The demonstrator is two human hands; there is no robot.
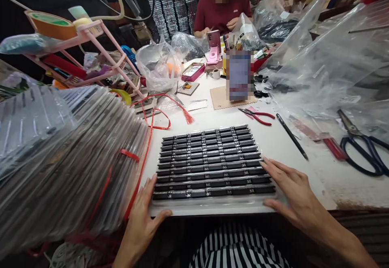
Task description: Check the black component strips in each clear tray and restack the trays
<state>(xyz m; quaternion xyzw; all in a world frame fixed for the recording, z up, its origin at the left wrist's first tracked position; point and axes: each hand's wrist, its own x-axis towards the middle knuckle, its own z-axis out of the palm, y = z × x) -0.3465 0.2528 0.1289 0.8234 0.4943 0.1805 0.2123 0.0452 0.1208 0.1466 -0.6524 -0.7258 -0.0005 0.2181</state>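
Observation:
A clear plastic tray [212,203] lies on the white table before me. Rows of black comb-like strips with small metal parts [209,164] fill it. My left hand [144,211] holds the tray's left side, fingers along the edge and thumb by the near corner. On the opposite side my right hand [291,189] grips the right edge, its thumb near the front corner. The fingertips partly hide against the tray's sides.
Left stands a tall stack of filled plastic trays [82,158] with red string [146,154]. Pliers [258,116], a black pen [291,136] and large scissors [361,142] lie right. Beyond are a propped phone [239,77], plastic bags [158,63] and a seated person [225,7].

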